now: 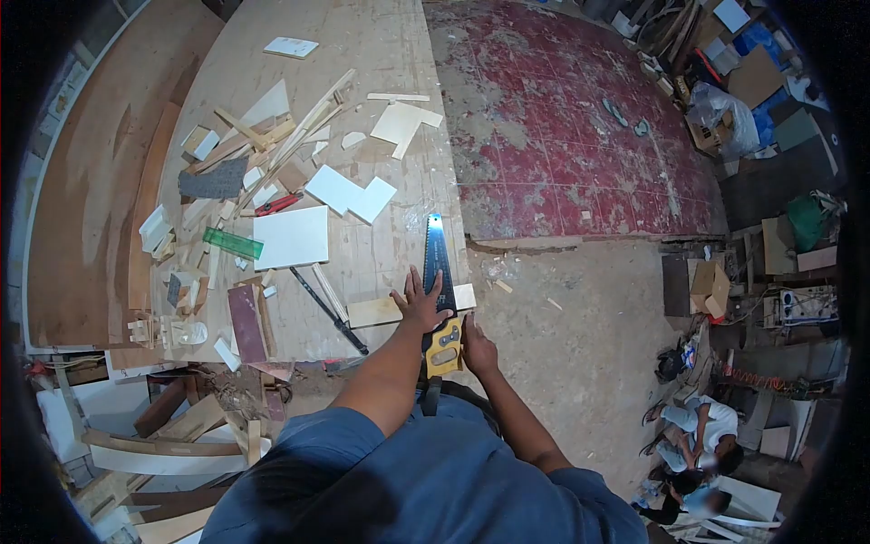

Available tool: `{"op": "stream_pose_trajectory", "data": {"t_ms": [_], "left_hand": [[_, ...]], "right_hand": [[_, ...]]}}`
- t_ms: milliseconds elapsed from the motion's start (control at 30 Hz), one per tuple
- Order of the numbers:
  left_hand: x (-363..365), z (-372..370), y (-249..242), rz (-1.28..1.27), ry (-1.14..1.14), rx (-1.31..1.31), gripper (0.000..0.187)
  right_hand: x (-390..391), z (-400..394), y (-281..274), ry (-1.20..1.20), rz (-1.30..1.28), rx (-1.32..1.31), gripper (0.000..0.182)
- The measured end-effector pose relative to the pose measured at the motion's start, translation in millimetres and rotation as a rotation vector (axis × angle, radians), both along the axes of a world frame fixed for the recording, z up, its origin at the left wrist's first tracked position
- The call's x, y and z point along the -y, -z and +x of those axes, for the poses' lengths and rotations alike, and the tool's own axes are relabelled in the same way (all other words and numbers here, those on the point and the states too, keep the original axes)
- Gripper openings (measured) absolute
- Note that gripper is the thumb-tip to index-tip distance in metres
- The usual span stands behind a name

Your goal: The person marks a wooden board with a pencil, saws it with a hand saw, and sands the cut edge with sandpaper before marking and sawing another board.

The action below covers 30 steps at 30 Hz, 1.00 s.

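Note:
A hand saw (pixel 438 258) with a blue-black blade and a yellow handle lies across a pale wooden strip (pixel 376 311) at the workbench's near right corner. My left hand (pixel 421 299) rests on the blade just above the handle, its fingers spread. Right of the handle is my right hand (pixel 479 344), its fingers near the end of the strip; whether they grip anything is hidden. The saw's tip points away from me, its handle close to my body.
On the workbench (pixel 390 245) lie white panels (pixel 294 238), wood offcuts, a green piece (pixel 233 243), a red tool (pixel 278 204) and a black bar (pixel 328 308). Several people (pixel 707 435) sit at the lower right. Boxes and scraps line the right side.

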<state>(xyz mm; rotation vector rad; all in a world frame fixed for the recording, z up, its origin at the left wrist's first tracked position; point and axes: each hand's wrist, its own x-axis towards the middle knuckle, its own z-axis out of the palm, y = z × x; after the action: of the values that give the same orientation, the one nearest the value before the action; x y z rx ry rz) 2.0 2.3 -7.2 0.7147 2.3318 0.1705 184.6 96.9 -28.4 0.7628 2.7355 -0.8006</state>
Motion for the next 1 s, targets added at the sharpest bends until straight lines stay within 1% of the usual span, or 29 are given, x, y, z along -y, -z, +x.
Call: {"op": "stream_pose_trajectory", "data": {"t_ms": [167,533,600,667,767,867,1000], "left_hand": [[0,1,-1,-0.008,0.011,-0.011,0.108],[-1,0,-1,-0.029,0.014,-0.001,0.108],[-1,0,-1,-0.032,0.015,0.005,0.108],[-1,0,-1,-0.037,0.013,0.006,0.109],[0,3,16,-0.001,0.007,-0.051,0.112],[-1,0,0,-0.030,0.009,0.000,0.109],[0,1,-2,-0.018,0.007,-0.005,0.109]], "right_hand": [[0,1,12,0.014,-0.005,-0.003,0.083],[1,-2,-2,-0.014,0.009,0.040,0.089],[1,-2,-2,-0.006,0.022,0.094,0.087],[2,-1,-1,-0.007,0.025,0.078,0.086],[2,-1,-3,-0.006,0.023,0.065,0.083],[3,-1,-1,-0.005,0.021,0.071,0.080],[3,1,2,-0.017,0.040,0.040,0.078]]}}
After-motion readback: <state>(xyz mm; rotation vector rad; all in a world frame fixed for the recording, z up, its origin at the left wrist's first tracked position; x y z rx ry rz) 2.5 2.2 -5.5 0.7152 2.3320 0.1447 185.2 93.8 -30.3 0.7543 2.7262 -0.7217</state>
